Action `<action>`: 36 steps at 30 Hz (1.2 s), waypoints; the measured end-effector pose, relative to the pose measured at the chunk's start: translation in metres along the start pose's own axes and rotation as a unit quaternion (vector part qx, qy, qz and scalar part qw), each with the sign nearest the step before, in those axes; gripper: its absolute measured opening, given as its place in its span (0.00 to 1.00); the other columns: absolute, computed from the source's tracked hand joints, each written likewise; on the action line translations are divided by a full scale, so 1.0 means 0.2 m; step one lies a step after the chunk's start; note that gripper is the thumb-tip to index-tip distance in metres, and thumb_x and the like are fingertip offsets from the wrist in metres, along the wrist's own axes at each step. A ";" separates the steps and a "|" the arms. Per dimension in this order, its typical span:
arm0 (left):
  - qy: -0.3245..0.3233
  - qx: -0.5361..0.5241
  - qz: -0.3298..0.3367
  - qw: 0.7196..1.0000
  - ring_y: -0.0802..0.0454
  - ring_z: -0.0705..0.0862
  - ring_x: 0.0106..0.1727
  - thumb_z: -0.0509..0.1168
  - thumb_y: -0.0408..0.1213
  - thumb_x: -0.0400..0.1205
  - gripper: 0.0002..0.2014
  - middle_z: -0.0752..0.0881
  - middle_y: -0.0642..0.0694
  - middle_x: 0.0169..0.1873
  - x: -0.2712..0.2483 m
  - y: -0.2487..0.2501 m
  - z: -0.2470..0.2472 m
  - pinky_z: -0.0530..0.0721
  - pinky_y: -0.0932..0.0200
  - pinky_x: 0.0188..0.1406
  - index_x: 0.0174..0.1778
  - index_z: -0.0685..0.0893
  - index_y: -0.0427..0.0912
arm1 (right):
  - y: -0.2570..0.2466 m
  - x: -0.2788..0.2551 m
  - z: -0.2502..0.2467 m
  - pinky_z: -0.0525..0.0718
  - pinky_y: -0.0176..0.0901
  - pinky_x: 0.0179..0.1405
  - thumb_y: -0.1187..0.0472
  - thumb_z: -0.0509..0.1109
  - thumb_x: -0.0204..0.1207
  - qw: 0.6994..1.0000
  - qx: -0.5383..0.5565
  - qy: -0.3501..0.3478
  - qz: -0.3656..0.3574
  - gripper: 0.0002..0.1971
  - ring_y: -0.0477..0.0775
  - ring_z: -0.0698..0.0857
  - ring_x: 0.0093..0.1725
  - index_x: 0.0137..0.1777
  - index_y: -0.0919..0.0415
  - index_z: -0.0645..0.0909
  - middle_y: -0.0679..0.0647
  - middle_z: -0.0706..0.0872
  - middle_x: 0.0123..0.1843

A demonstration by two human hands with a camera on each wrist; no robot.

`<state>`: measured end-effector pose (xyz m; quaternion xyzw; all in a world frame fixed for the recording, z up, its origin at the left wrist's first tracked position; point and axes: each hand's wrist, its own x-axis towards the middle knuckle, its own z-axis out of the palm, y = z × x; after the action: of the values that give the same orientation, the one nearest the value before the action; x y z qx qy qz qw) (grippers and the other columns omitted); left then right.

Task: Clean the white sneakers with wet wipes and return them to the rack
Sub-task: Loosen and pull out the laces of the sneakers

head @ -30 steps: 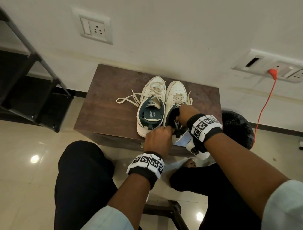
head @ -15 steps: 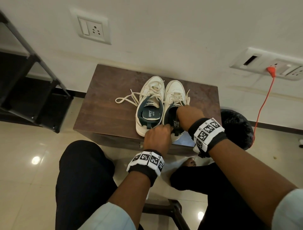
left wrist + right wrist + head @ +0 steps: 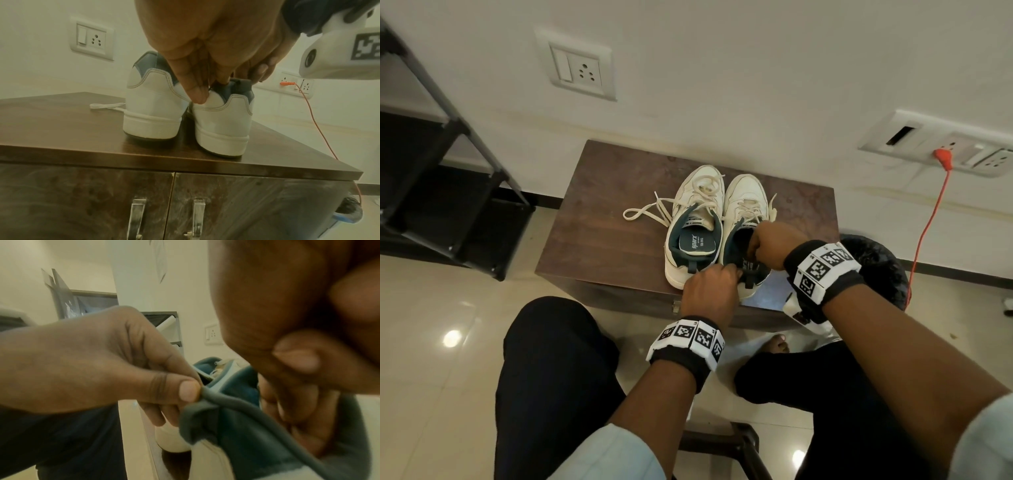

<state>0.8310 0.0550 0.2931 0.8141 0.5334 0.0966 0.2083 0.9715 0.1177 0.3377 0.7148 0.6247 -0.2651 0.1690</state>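
Two white sneakers with dark green lining stand side by side on a brown wooden cabinet, toes toward the wall. The left sneaker stands untouched, its laces trailing left. My left hand pinches the heel collar of the right sneaker; the thumb presses on its white heel. My right hand reaches into that sneaker's opening, its fingers curled round the padded collar. In the left wrist view both heels rest on the cabinet top. No wipe shows in either hand.
A black shoe rack stands on the floor at the left. A black bin sits right of the cabinet, with an orange cable hanging from a wall socket. My knees are close to the cabinet's front doors.
Both hands stay at the right sneaker's heel. My right hand has slid a little forward and deeper into its opening, and the left hand has shifted slightly toward the heel.
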 end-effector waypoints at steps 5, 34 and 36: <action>-0.009 -0.001 -0.007 1.000 0.39 0.85 0.48 0.56 0.37 0.85 0.09 0.85 0.41 0.47 0.00 0.01 0.00 0.76 0.52 0.39 0.52 0.82 0.42 | -0.03 -0.05 0.06 0.72 0.33 0.16 0.64 0.60 0.80 0.989 0.098 -0.099 0.049 0.11 0.50 0.73 0.22 0.52 0.69 0.82 0.59 0.80 0.33; 0.102 -0.135 -0.173 0.970 0.45 0.83 0.47 0.57 0.45 0.83 0.11 0.86 0.46 0.47 -0.04 -0.30 -0.19 0.77 0.54 0.42 0.55 0.83 0.49 | -0.28 -0.13 0.15 0.84 0.54 0.49 0.62 0.65 0.75 0.962 0.089 0.187 -0.178 0.13 0.58 0.85 0.48 0.53 0.56 0.89 0.56 0.89 0.48; 0.098 -0.132 -0.166 0.972 0.44 0.83 0.46 0.57 0.44 0.83 0.12 0.85 0.44 0.45 -0.04 -0.31 -0.18 0.79 0.53 0.42 0.52 0.85 0.46 | -0.28 -0.13 0.15 0.84 0.54 0.50 0.61 0.66 0.76 0.964 0.097 0.179 -0.172 0.12 0.58 0.85 0.48 0.54 0.56 0.89 0.55 0.89 0.48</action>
<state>0.7621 0.0778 0.2988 0.6661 0.6612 0.2099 0.2740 0.9089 0.0886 0.3335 0.6453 0.7296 -0.2171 -0.0642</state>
